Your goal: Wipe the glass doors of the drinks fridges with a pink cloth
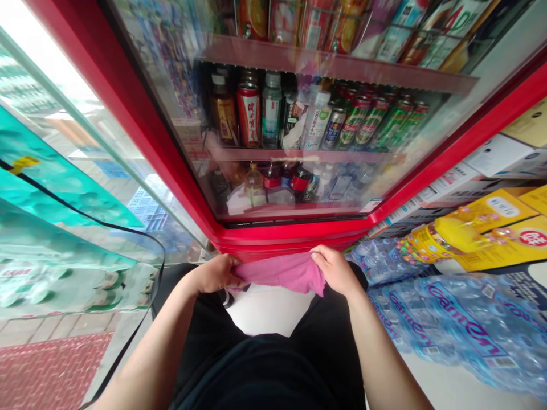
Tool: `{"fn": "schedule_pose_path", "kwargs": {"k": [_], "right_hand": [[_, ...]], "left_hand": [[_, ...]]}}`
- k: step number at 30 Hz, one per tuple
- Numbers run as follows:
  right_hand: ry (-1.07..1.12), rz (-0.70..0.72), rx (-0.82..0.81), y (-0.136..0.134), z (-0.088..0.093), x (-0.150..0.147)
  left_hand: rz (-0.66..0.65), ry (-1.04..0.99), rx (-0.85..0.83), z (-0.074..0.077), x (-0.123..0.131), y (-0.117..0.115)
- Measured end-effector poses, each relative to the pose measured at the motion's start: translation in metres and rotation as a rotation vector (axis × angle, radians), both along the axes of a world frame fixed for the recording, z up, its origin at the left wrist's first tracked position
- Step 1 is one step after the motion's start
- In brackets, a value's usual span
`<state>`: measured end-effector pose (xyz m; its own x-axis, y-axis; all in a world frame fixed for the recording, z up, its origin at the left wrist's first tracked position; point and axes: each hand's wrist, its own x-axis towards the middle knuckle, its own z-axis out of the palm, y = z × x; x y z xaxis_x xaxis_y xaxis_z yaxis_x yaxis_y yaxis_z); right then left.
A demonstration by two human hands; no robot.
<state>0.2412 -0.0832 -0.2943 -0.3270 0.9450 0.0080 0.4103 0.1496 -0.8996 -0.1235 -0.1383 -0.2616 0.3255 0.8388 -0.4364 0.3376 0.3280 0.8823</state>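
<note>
1. The left hand (213,273) is closing around one end of a pink cloth (282,273), with the fingers bunching the fabric against the thumb side. It has firm hold of that end, though the fingers partly hide exactly how much fabric is gathered.
2. The right hand (335,270) is pinching the opposite end, curling its fingers over the top edge, with no gap showing between fingers and fabric.
3. The pink cloth is stretching sideways between the two hands, its long axis running across the person's body. Its lower edge is sagging, and a corner is hanging down just beside the right hand. Neither hand is clearly nearer its middle.
4. The cloth is hanging directly in front of the base of a red-framed glass-door drinks cooler (294,236), and this view cannot settle whether it is touching the frame.
5. Behind the glass, canned and bottled drinks (269,114) are standing in rows on the shelves.
6. To the right, shrink-wrapped packs of bottled water (461,324) are lying on the floor, with yellow cartons (496,228) stacked beyond them.
7. To the left, a clear plastic sheet (72,256) is hanging over teal-printed packs, and a red mat (51,370) is lying on the ground below.
</note>
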Motion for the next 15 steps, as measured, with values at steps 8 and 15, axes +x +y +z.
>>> {"fn": "schedule_pose_path", "kwargs": {"k": [8, 15], "right_hand": [[0.747, -0.217, -0.537, 0.007, 0.013, 0.013], [0.724, -0.138, -0.696, -0.02, -0.02, -0.012]], "left_hand": [[0.372, -0.404, 0.108, -0.003, -0.005, -0.003], [0.481, -0.441, -0.049, -0.048, 0.021, -0.01]]}}
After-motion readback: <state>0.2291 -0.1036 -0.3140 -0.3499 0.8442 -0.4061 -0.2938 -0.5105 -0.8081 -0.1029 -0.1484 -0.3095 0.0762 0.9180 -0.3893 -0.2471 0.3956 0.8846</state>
